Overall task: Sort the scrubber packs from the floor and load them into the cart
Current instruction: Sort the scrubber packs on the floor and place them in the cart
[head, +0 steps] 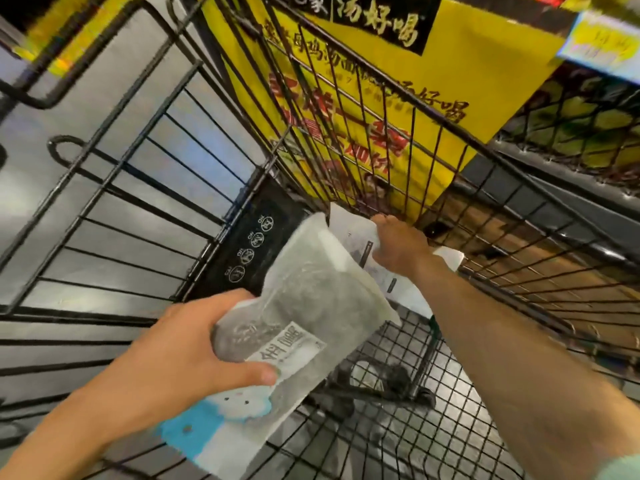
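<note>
I look down into a black wire shopping cart (408,344). My left hand (194,344) grips a translucent scrubber pack (304,306) with a white label and a blue-and-white header card, held over the cart's near edge. My right hand (398,244) reaches deep into the basket and holds a second white pack (356,237) against the cart's far end; its fingers are hidden behind the pack. The scrubber inside the left pack shows as a grey mass.
The cart's folded child seat flap (256,247) with black safety icons stands at the left of the basket. A yellow poster with red and black lettering (381,98) hangs beyond the cart's wire wall (346,140). Grey floor (114,140) lies left, a shelf base (554,209) right.
</note>
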The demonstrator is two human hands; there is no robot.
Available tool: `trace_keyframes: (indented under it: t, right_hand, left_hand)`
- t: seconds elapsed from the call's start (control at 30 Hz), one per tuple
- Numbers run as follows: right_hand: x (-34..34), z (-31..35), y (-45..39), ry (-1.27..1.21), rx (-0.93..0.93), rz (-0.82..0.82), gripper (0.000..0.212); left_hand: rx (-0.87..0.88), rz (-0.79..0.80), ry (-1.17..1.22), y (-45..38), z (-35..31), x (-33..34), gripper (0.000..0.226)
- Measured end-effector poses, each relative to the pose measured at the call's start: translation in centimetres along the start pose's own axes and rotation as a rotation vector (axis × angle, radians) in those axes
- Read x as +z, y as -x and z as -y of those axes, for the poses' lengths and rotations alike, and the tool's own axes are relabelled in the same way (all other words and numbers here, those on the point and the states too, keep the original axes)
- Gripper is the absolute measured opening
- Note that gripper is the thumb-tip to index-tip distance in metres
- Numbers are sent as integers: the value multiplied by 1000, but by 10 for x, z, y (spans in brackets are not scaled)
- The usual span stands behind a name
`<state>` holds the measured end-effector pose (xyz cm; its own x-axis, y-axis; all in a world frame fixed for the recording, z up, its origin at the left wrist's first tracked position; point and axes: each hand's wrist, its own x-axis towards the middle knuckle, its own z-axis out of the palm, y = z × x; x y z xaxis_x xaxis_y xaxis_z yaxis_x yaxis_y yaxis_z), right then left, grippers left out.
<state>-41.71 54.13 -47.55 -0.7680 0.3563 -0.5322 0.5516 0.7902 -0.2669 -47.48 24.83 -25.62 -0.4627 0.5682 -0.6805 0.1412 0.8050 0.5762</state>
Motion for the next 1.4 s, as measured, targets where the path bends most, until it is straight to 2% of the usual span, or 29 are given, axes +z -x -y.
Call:
trace_keyframes:
  t: [0.1,0.2,0.33,0.57,0.67,0.8,0.93,1.17,1.3,1.4]
  right_hand:
    - [-1,-3,10,22,-4,-42,60]
    - [-15,-3,29,-16,-23,-64,55]
    - [-39,-16,72,-122,-25,-132,41]
    - [-54,-58,143,-206,70,-205,35]
    - [-49,-71,157,-197,105,-224,35]
    - [-33,-79,165,-200,134,-258,37]
    - [-19,-79,174,-221,147,-261,38]
    - [-24,-66,200,-220,214,-281,38]
    - [-57,-51,239,-242,259,-349,38]
    - [-93,-38,283,-255,331,-432,33]
  left_hand:
    - [34,67,-141,-16,-4,1,48]
    - [86,117,-260,-36,-13,6,43]
    - [165,209,-424,-79,-22,24,53]
    - [197,653,-921,-178,-11,80,78]
    - [193,735,-1104,-205,3,107,84]
    - [168,750,-1162,-220,13,136,60]
    - [237,648,-1240,-224,20,150,47]
    - [327,349,-1206,-206,32,132,71]
    - [338,167,-1087,-163,3,93,73]
    - [456,-7,-929,-109,-42,64,68]
